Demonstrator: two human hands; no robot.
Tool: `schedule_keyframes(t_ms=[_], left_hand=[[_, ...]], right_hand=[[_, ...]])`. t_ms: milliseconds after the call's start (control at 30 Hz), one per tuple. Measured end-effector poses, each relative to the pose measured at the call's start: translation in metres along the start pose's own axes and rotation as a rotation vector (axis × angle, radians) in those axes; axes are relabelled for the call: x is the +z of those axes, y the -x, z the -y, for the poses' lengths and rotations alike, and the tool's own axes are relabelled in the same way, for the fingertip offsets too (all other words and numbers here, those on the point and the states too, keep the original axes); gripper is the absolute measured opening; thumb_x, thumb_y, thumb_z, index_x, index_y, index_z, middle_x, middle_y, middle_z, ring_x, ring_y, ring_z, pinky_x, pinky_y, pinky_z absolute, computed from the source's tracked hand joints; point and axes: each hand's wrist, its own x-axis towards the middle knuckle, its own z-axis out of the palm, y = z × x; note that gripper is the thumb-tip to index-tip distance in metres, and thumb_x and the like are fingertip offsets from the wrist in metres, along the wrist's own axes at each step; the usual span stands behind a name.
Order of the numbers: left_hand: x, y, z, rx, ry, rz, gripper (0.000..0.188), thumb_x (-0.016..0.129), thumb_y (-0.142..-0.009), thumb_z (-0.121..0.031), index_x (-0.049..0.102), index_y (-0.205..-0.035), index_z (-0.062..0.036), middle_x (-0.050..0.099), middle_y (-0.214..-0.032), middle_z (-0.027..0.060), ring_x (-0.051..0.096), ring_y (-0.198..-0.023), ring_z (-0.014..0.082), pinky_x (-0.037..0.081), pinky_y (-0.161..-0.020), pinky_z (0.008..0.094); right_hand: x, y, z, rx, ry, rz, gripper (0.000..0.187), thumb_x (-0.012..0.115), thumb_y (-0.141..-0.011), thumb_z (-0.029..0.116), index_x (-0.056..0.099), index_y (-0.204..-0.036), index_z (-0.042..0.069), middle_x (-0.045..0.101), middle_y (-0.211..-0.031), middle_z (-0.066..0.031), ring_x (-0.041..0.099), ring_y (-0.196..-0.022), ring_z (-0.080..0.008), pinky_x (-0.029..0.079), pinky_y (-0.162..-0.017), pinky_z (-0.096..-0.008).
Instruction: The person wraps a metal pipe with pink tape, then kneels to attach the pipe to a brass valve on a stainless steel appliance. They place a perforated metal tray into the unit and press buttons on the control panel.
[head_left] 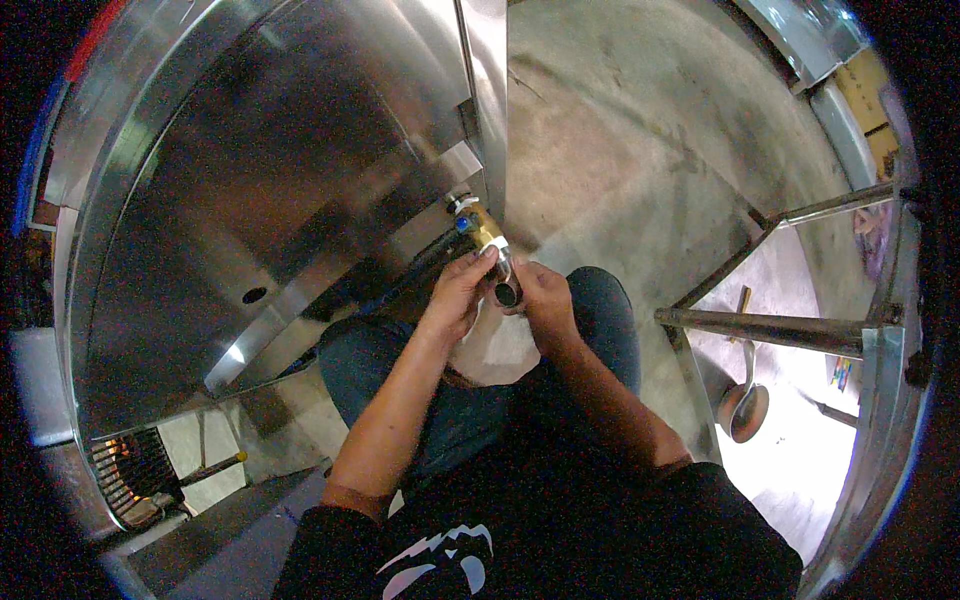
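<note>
In front of my knees a brass valve point(482, 226) with a small blue part on its side joins a pale fitting near the edge of a stainless steel panel point(270, 150). A short shiny metal pipe point(506, 272) with a dark round opening extends from the valve toward me. My left hand point(462, 292) is closed at the left of this pipe, its thumb near the joint with the brass. From the other side my right hand point(543, 298) grips the pipe, fingers curled and partly hidden.
Concrete floor point(590, 150) spreads to the right of the panel. A metal bar frame point(770, 328) stands at the right, with a ladle point(743, 405) beyond it in bright light. A dark slatted grate point(130, 475) shows at the lower left.
</note>
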Motion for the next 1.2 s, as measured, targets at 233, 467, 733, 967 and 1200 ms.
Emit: schedule_keyframes(t_ms=[233,467,733,967,1200], left_hand=[[0.005,-0.002,0.001,0.03,-0.015,-0.011,0.028,0.069,-0.096,-0.028,0.067,-0.11,-0.0052,0.07,-0.1,0.0027,0.065,-0.092,0.0143,0.05,-0.086,0.0297],[0.008,-0.002,0.0,-0.008,-0.001,-0.014,0.031,0.07,-0.095,-0.028,0.064,-0.114,-0.0038,0.07,-0.104,0.0057,0.065,-0.093,0.016,0.05,-0.086,0.03],[0.008,-0.005,0.009,0.069,-0.046,-0.024,0.035,0.071,-0.094,-0.029,0.064,-0.115,-0.0019,0.07,-0.103,0.0057,0.065,-0.096,0.0166,0.05,-0.086,0.0309],[0.01,-0.006,0.01,0.088,-0.032,-0.063,0.032,0.076,-0.09,-0.027,0.068,-0.109,-0.002,0.07,-0.1,0.0043,0.062,-0.094,0.0149,0.046,-0.088,0.0301],[0.013,-0.003,0.007,0.103,-0.074,-0.14,0.034,0.078,-0.088,-0.028,0.067,-0.109,-0.0032,0.069,-0.098,0.0031,0.061,-0.091,0.0133,0.046,-0.085,0.0289]], right_hand=[[0.006,0.027,-0.011,-0.739,0.703,-0.229,0.048,0.079,-0.084,0.014,0.056,-0.123,0.0,0.068,-0.095,-0.0146,0.068,-0.086,-0.0268,0.055,-0.076,-0.0337],[0.002,0.011,-0.007,-0.257,0.218,-0.2,0.038,0.058,-0.101,0.034,0.062,-0.111,-0.002,0.072,-0.089,-0.0167,0.072,-0.078,-0.0251,0.057,-0.072,-0.0369],[-0.019,-0.002,0.001,0.375,-0.379,0.057,0.054,0.051,-0.101,0.048,0.061,-0.118,-0.002,0.072,-0.097,-0.0156,0.07,-0.08,-0.0251,0.057,-0.075,-0.0369],[-0.013,0.012,-0.003,-0.513,0.701,-0.34,0.048,0.081,-0.079,0.022,0.06,-0.116,0.0,0.064,-0.104,-0.0178,0.063,-0.099,-0.0349,0.053,-0.083,-0.0429],[-0.007,0.0,-0.022,-0.689,0.775,-0.177,0.037,0.075,-0.084,0.007,0.058,-0.117,0.002,0.064,-0.103,-0.019,0.066,-0.086,-0.0361,0.053,-0.074,-0.0413]])
